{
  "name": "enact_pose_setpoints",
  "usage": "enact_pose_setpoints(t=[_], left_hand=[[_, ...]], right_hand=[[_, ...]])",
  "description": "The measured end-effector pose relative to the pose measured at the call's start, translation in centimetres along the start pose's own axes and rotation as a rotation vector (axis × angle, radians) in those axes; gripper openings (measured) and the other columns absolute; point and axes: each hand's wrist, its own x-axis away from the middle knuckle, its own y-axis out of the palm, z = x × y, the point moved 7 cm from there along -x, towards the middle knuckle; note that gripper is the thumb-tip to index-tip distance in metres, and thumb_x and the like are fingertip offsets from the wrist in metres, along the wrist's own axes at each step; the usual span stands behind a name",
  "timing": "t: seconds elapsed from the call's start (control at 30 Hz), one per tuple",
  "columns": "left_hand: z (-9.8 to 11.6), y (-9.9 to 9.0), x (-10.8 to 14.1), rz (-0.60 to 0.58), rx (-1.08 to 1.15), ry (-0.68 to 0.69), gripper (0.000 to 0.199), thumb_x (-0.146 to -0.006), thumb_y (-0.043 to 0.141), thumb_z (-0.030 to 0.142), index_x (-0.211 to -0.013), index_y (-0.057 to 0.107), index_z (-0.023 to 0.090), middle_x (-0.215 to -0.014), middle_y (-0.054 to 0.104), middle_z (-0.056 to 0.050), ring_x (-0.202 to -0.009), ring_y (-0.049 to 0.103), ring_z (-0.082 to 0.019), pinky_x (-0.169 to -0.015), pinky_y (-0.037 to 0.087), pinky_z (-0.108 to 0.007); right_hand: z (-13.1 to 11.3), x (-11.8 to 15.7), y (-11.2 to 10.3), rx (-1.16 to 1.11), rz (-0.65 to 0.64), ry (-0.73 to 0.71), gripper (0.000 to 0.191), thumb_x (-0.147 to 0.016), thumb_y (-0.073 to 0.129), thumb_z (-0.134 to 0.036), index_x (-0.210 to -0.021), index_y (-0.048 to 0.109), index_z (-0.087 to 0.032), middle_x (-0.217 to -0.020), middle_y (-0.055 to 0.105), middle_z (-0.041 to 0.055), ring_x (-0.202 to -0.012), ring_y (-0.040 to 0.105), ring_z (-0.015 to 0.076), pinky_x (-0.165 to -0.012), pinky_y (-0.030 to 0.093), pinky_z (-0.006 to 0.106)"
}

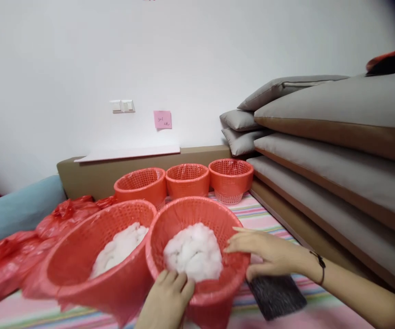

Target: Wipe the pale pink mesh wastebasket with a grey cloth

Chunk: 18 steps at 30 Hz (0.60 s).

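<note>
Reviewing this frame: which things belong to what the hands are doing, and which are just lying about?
Seemingly in use:
- front-right red basket, with the left hand and right hand at its rim
- white fluffy filling inside it

Apparently just lying about:
- grey cushions
- blue bolster
- pink note

Unclear: black item near the right hand.

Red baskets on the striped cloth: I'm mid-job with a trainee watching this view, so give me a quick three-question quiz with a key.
1. How many red baskets stand in the back row, nearest the wall?
2. True or false: white fluffy stuffing shows inside both front baskets.
3. Which wrist wears the dark bracelet? A) left B) right

Key:
1. Three.
2. True.
3. B, the wrist of the right hand.
</note>
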Motion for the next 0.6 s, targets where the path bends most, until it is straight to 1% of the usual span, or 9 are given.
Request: enact_pose_setpoints(t=[0.07,0.1,0.17,0.23,0.3,0.4,0.47,0.5,0.6], left_hand=[[0.6,-0.7,-0.1,-0.035,0.027,-0.030,0.036,-0.079,0.050,0.003,-0.106,0.066,0.021,-0.104,0.070,-0.008,-0.099,0.063,-0.026,-0.091,0.048,-0.041],[1.0,-1.4,0.0,-0.007,0.033,-0.037,0.041,-0.079,0.048,0.002,-0.112,0.065,0.019,-0.114,0.068,-0.010,-0.110,0.061,-0.027,-0.098,0.046,-0.044],[1.3,-2.9,0.6,0.106,0.041,-0.052,0.054,-0.079,0.048,0.001,-0.129,0.059,0.017,-0.139,0.058,-0.014,-0.133,0.048,-0.029,-0.110,0.038,-0.048],[0.9,-4.2,1.8,0.232,0.022,-0.077,0.058,-0.084,0.050,0.008,-0.141,0.050,0.017,-0.152,0.047,-0.016,-0.144,0.036,-0.031,-0.117,0.030,-0.051],[-0.8,-5.3,3.3,0.334,-0.026,-0.140,0.057,-0.089,0.054,0.018,-0.145,0.047,0.015,-0.155,0.043,-0.018,-0.147,0.033,-0.034,-0.119,0.025,-0.055],[-5.3,-6.1,6.0,0.400,-0.117,-0.318,0.057,-0.089,0.053,0.021,-0.145,0.046,0.011,-0.154,0.043,-0.022,-0.147,0.032,-0.038,-0.117,0.026,-0.059],[-8.4,-5.9,7.8,0.362,-0.165,-0.420,0.051,-0.089,0.050,0.019,-0.140,0.051,0.009,-0.147,0.051,-0.024,-0.141,0.041,-0.039,-0.114,0.030,-0.060],[-9.7,-5.6,8.6,0.315,-0.176,-0.448,0.048,-0.089,0.048,0.018,-0.136,0.054,0.010,-0.142,0.057,-0.023,-0.136,0.048,-0.038,-0.113,0.031,-0.060],[-11.6,-4.3,10.3,0.199,-0.154,-0.452,0.041,-0.089,0.045,0.015,-0.126,0.062,0.011,-0.125,0.068,-0.020,-0.116,0.064,-0.034,-0.105,0.042,-0.053]], right_hand=[[-3.1,1.7,2.4,0.145,0.016,0.028,0.040,-0.091,0.068,-0.034,-0.129,0.061,-0.022,-0.112,0.070,0.0085,-0.104,0.064,0.0238,-0.100,0.047,0.040],[-3.9,2.2,3.4,0.251,0.060,0.045,0.033,-0.093,0.065,-0.026,-0.125,0.062,-0.019,-0.107,0.071,0.0091,-0.099,0.064,0.0240,-0.095,0.048,0.040],[-4.7,2.9,5.3,0.449,0.126,0.037,0.018,-0.096,0.054,-0.013,-0.109,0.066,-0.016,-0.091,0.069,0.0075,-0.085,0.061,0.0224,-0.082,0.048,0.037],[-4.6,3.2,6.2,0.551,0.165,0.028,0.019,-0.097,0.049,-0.009,-0.090,0.064,-0.016,-0.079,0.065,0.0047,-0.076,0.057,0.0206,-0.073,0.045,0.033],[-3.9,3.4,5.5,0.578,0.203,0.067,0.024,-0.097,0.047,-0.008,-0.079,0.060,-0.018,-0.075,0.063,0.0033,-0.073,0.055,0.0191,-0.069,0.042,0.030],[-2.0,3.9,2.5,0.614,0.209,0.209,0.024,-0.096,0.047,-0.006,-0.081,0.060,-0.019,-0.079,0.064,0.0036,-0.076,0.057,0.0181,-0.070,0.041,0.028],[-0.6,4.8,0.4,0.655,0.191,0.299,0.023,-0.095,0.046,-0.005,-0.086,0.062,-0.019,-0.083,0.067,0.0049,-0.080,0.059,0.0189,-0.073,0.042,0.029],[0.1,5.3,-0.6,0.674,0.185,0.336,0.023,-0.094,0.046,-0.005,-0.089,0.063,-0.019,-0.086,0.069,0.0057,-0.082,0.060,0.0196,-0.075,0.042,0.029],[2.5,7.2,-2.9,0.714,0.182,0.436,0.023,-0.093,0.046,-0.005,-0.094,0.065,-0.018,-0.090,0.072,0.0083,-0.086,0.063,0.0217,-0.078,0.044,0.030]])
